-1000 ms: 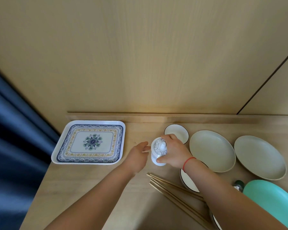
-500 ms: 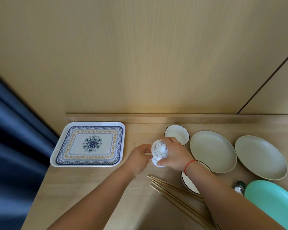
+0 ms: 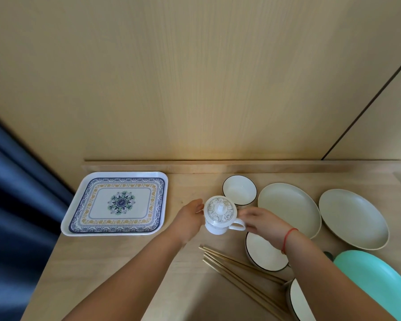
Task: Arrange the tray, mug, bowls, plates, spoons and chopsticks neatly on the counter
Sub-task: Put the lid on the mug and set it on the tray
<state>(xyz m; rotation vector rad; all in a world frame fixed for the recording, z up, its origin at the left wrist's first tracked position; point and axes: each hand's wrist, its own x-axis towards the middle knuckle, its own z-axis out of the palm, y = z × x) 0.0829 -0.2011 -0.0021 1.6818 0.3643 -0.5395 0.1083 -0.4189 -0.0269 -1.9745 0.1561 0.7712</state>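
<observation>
A white lidded mug (image 3: 220,213) with a grey pattern stands on the wooden counter (image 3: 116,269), its handle pointing right. My left hand (image 3: 189,220) is wrapped against the mug's left side. My right hand (image 3: 261,222) is blurred just right of the handle, fingers loose and off the lid. The patterned tray (image 3: 117,232) lies to the left. A small dark-rimmed bowl (image 3: 240,189) sits behind the mug. Another bowl (image 3: 263,254) is partly under my right wrist. Several chopsticks (image 3: 232,267) lie slanted in front.
Two cream plates (image 3: 289,208) (image 3: 354,218) lie to the right, with a teal plate (image 3: 377,283) nearer me. A third bowl (image 3: 299,302) is cut off at the bottom. A dark curtain (image 3: 16,205) hangs left of the counter edge; a wood wall stands behind.
My right hand has come off the mug's lid and shifted right, uncovering the lid and handle. My left hand has closed in against the mug's left side.
</observation>
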